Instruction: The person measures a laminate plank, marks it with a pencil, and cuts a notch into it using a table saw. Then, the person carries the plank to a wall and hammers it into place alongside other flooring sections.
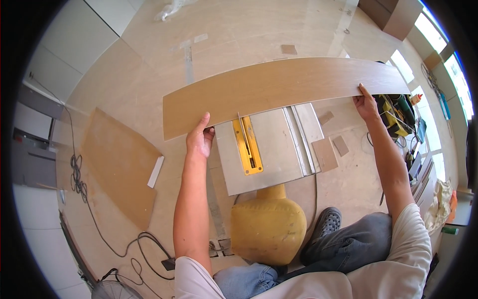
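Hands hold a long wooden plank (279, 87) across the table saw (269, 144). Left hand (200, 139) has its grip closed on the near edge; right hand (367, 104) clasps the far end.

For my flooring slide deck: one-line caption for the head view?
Both hands, left hand and right hand, hold a long wooden plank across a small table saw.
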{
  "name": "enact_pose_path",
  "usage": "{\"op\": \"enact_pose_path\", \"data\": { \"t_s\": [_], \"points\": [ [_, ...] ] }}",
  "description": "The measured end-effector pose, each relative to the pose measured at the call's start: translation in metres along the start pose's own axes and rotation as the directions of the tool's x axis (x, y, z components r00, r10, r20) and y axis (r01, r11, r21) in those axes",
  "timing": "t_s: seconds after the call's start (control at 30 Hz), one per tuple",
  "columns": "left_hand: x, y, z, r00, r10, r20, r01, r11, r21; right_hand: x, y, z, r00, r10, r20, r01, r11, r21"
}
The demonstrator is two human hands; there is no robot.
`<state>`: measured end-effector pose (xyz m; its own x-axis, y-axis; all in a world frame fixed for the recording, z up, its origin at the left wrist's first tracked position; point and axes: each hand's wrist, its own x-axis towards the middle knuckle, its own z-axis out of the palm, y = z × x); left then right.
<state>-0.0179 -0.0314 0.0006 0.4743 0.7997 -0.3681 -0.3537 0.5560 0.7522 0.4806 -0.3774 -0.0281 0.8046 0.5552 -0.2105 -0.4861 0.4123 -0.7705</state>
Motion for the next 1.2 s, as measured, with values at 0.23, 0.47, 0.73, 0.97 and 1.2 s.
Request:
{"op": "enact_pose_path", "data": {
  "t_s": [0.23, 0.47, 0.73, 0.97, 1.2],
  "points": [
    [-0.006, -0.001, -0.002, 1.0, -0.011, -0.016, 0.011, 1.0, 0.014, -0.007, 0.002, 0.005, 0.999, -0.027, -0.02, 0.027, 0.999, -0.025],
    [-0.011, 0.0, -0.005, 1.0, -0.021, -0.009, 0.021, 1.0, 0.023, -0.011, 0.004, 0.003, 1.0, -0.016, -0.005, 0.016, 1.0, -0.027],
    [-0.016, -0.002, -0.001, 1.0, -0.013, -0.008, 0.013, 1.0, 0.023, -0.014, 0.0, -0.008, 1.0, -0.001, 0.016, 0.002, 0.999, -0.052],
    [-0.02, 0.0, -0.001, 1.0, -0.012, -0.006, 0.012, 1.0, 0.027, -0.022, 0.001, -0.002, 0.999, -0.019, -0.031, 0.018, 0.999, -0.046],
    [-0.02, -0.001, -0.001, 1.0, -0.013, -0.009, 0.013, 1.0, 0.022, -0.022, -0.001, -0.008, 1.0, -0.01, 0.004, 0.01, 1.0, -0.018]
  ]
}}
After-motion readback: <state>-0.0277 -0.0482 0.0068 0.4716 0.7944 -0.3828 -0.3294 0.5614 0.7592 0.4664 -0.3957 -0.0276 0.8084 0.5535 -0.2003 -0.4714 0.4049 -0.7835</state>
